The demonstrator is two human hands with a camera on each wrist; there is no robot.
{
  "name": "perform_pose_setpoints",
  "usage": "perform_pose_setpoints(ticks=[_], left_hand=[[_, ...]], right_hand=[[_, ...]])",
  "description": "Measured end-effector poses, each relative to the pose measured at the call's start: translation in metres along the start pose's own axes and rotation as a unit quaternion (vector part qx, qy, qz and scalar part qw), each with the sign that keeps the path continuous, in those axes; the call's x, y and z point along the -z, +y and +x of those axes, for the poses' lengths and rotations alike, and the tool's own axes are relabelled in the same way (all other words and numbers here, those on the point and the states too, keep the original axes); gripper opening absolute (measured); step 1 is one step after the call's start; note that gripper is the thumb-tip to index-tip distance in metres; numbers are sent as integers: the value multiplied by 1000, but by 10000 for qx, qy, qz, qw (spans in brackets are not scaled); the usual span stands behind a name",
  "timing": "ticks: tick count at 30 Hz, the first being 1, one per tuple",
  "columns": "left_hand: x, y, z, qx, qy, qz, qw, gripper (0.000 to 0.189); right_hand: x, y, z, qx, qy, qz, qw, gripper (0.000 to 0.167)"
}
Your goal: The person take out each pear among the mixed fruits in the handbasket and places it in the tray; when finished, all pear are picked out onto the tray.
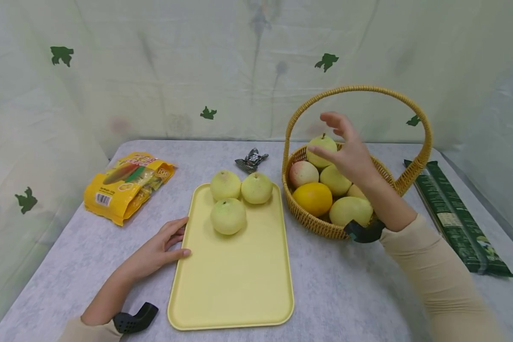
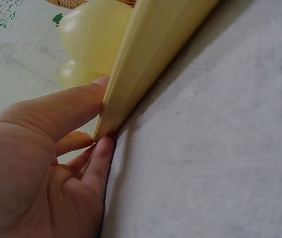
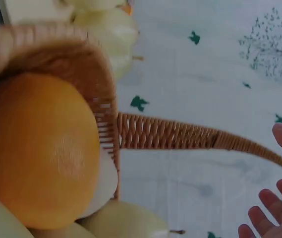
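Observation:
My left hand (image 1: 155, 251) holds the left edge of a yellow rectangular tray (image 1: 235, 294). In the left wrist view, its thumb lies over the rim (image 2: 126, 79) and its fingers press the outer side low down. Three round pale-green pears (image 1: 228, 216) sit at the tray's far end. Above a wicker basket (image 1: 312, 225) hovers my right hand (image 1: 350, 154), fingers spread and loosely bent, holding nothing. Inside the basket are several pale pears (image 1: 351, 212), a pinkish peach (image 1: 303, 174) and an orange-yellow fruit (image 1: 313, 199), large in the right wrist view.
The basket's tall arched handle (image 1: 359, 89) rises around the right hand. A yellow snack bag (image 1: 128, 185) lies at the left, a small black-wrapped candy (image 1: 251, 160) behind the tray, and a long green packet (image 1: 457, 218) at the right. A curtain (image 1: 162, 57) hangs behind the table.

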State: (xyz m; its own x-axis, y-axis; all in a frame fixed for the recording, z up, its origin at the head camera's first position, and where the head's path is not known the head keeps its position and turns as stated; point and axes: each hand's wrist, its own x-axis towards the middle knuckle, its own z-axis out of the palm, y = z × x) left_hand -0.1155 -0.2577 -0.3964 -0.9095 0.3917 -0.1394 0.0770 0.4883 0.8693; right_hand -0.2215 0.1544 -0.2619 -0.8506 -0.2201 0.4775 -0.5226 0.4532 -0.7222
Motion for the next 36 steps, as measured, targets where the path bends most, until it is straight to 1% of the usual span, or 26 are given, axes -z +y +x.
perform_pose_setpoints(ticks=[4,10,15,18,21,25,29,36], left_hand=[[1,-1,0,-51,-2,-92,9999,78],[1,-3,1,-97,21,-88,9999,78],[1,-3,0,-149,11,-50,9999,79],[1,-2,0,-214,20,-62,9997,79],[1,-1,-1,-247,31,-84,9997,80],[1,-1,-1,-260,23,-92,9996,80],[1,-2,-1,-282,29,-72,9996,80],[1,-3,-1,-314,42,-57,9995,79]], right_hand=[[9,11,13,-320,-86,108,9994,64],[13,19,20,-879,-422,381,9945,65],[12,44,22,-1206,-628,599,9889,66],[9,57,22,-1317,-695,682,9865,67],[6,63,22,-1398,-745,722,9847,70],[3,67,21,-1512,-792,774,9823,72],[1,69,21,-1629,-813,803,9800,71],[-1,73,21,-1658,-851,704,9800,70]])
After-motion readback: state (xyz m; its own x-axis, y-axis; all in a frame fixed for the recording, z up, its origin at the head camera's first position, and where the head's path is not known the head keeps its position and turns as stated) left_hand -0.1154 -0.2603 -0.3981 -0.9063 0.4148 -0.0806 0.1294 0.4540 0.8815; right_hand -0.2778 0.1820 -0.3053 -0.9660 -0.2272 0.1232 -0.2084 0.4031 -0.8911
